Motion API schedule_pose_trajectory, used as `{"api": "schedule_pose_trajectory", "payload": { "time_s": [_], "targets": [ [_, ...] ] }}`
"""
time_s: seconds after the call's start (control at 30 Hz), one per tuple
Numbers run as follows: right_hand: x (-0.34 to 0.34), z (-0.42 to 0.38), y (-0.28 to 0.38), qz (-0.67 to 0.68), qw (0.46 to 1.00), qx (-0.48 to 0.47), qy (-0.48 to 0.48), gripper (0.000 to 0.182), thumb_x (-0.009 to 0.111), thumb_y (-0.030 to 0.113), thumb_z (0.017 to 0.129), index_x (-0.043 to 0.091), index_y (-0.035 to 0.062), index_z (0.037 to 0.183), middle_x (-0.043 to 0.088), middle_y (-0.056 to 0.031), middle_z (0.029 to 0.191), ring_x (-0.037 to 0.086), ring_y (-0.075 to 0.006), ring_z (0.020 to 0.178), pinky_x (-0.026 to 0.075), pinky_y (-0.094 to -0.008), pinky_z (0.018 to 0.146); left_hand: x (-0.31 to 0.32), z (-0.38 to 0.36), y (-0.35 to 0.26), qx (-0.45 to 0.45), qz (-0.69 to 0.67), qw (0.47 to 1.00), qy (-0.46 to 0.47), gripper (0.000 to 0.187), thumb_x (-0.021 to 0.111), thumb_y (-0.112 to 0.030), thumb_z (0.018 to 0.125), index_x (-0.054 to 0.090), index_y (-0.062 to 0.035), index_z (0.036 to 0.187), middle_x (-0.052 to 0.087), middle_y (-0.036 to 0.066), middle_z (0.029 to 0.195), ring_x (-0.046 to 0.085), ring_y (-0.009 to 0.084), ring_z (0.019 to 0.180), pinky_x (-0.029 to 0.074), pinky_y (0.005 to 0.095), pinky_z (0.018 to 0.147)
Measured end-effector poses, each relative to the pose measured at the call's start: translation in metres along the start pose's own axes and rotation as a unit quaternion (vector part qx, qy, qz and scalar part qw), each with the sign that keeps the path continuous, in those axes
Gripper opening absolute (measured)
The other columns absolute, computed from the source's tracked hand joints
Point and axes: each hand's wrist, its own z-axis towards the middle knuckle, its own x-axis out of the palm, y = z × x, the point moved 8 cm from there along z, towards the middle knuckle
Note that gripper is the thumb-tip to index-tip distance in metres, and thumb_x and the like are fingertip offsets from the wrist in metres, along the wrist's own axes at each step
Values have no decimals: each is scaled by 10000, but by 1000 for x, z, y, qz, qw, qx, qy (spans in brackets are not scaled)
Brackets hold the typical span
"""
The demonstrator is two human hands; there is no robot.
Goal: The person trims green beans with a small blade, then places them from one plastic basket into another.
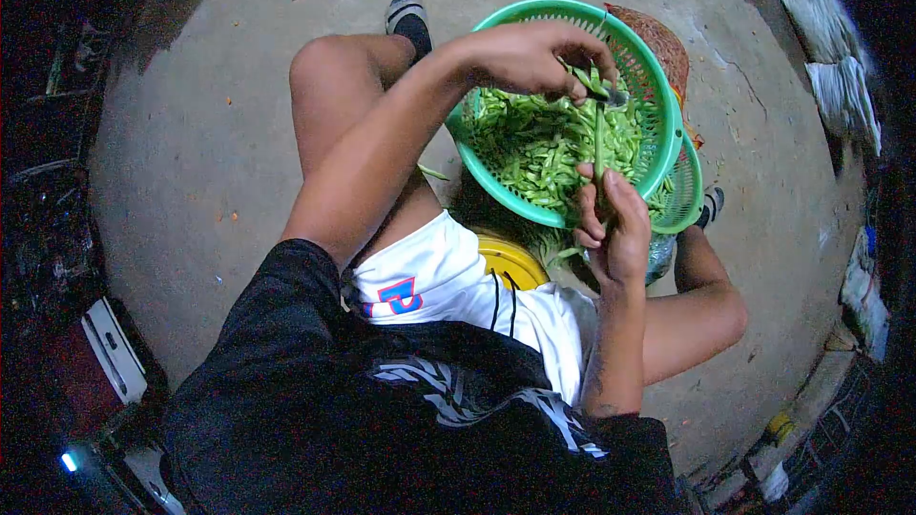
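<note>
My left hand [539, 59] reaches over a green plastic basket [672, 133] with its fingers closed on a small dark tool [611, 95], whose exact shape is partly hidden by the fingers. Green pieces stick out beside these fingers. Lower down, my right hand [615, 219] pinches a long green stalk [599, 138] that points up to the tool and meets it. Many thin green slices [549, 153] lie in the basket below both hands.
Behind the first basket is a second green basket [692, 195], with a reddish mesh sack [658, 48] beyond. A yellow round object [510, 262] shows between the legs. White sacks [844, 100] lie at the right edge; a white case [114, 351] is at the left.
</note>
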Motion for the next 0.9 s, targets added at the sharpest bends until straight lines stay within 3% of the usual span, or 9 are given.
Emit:
{"api": "schedule_pose_trajectory", "payload": {
  "time_s": [0.23, 0.4, 0.47, 0.53, 0.63, 0.67, 0.73, 0.83, 0.9],
  "targets": [
    [-20, -3, 5, -20, 997, -39, -62, 276, 620, 187, 1005, 671, -52, 1136, 624, -24, 706, 334, -22, 426, 251, -192, 386, 10, 0, 5, 9, 151, 988, -27, 417, 750, -104, 816, 642, -71, 1218, 631, 79, 1062, 587, 194, 1017, 493, 359, 894],
    [-27, -7, 5, 16, 997, -44, -59, 267, 629, 181, 997, 677, -51, 1120, 623, -24, 695, 337, -21, 423, 244, -192, 382, 7, 9, 17, 3, 117, 993, 15, 382, 753, -71, 799, 666, -59, 1171, 647, 73, 1021, 599, 185, 1005, 504, 361, 897],
    [-29, -7, 9, 14, 997, -54, -58, 263, 632, 178, 993, 677, -52, 1112, 621, -25, 691, 332, -23, 419, 239, -194, 379, -5, 10, 21, 46, 26, 999, -2, 369, 747, -49, 799, 668, -42, 1159, 650, 60, 1003, 600, 175, 984, 508, 355, 896],
    [-31, -8, 9, 15, 996, -59, -57, 262, 634, 175, 990, 677, -53, 1111, 619, -24, 685, 332, -25, 417, 238, -193, 379, -13, 5, 14, 42, 70, 996, -42, 368, 739, -34, 809, 662, -39, 1168, 636, 50, 998, 592, 167, 954, 509, 343, 892],
    [-27, -9, 10, 5, 995, -62, -75, 273, 638, 176, 988, 666, -65, 1113, 591, -12, 665, 319, -26, 415, 224, -190, 376, -3, 5, 7, 17, 113, 992, -53, 396, 757, -63, 815, 655, -71, 1197, 596, 45, 955, 566, 138, 906, 491, 301, 842],
    [-27, -10, 10, -6, 994, -60, -92, 287, 639, 182, 989, 657, -75, 1116, 565, -2, 650, 307, -24, 413, 211, -187, 373, 9, 5, 14, -38, 75, 996, -21, 412, 770, -78, 807, 653, -72, 1203, 582, 35, 931, 558, 140, 889, 479, 290, 832],
    [-26, -10, 10, -9, 994, -65, -92, 286, 642, 178, 986, 657, -76, 1116, 563, 0, 647, 306, -25, 412, 211, -187, 372, 27, 11, 18, -40, 67, 996, 42, 406, 756, -72, 820, 650, -65, 1211, 624, 43, 987, 579, 143, 935, 490, 300, 860],
    [-29, -11, 13, -16, 993, -78, -85, 269, 642, 171, 983, 670, -69, 1101, 585, -10, 648, 321, -26, 416, 220, -191, 378, 14, 14, 15, 42, 67, 996, 34, 382, 730, -50, 834, 650, -54, 1207, 664, 56, 1078, 596, 137, 997, 500, 308, 887],
    [-31, -11, 15, -18, 993, -90, -78, 254, 640, 167, 983, 683, -61, 1086, 608, -21, 653, 338, -26, 421, 230, -194, 383, -3, 10, 17, 16, 55, 998, 8, 380, 720, -37, 838, 648, -50, 1211, 671, 62, 1118, 600, 132, 1029, 504, 312, 899]
  ]
}}
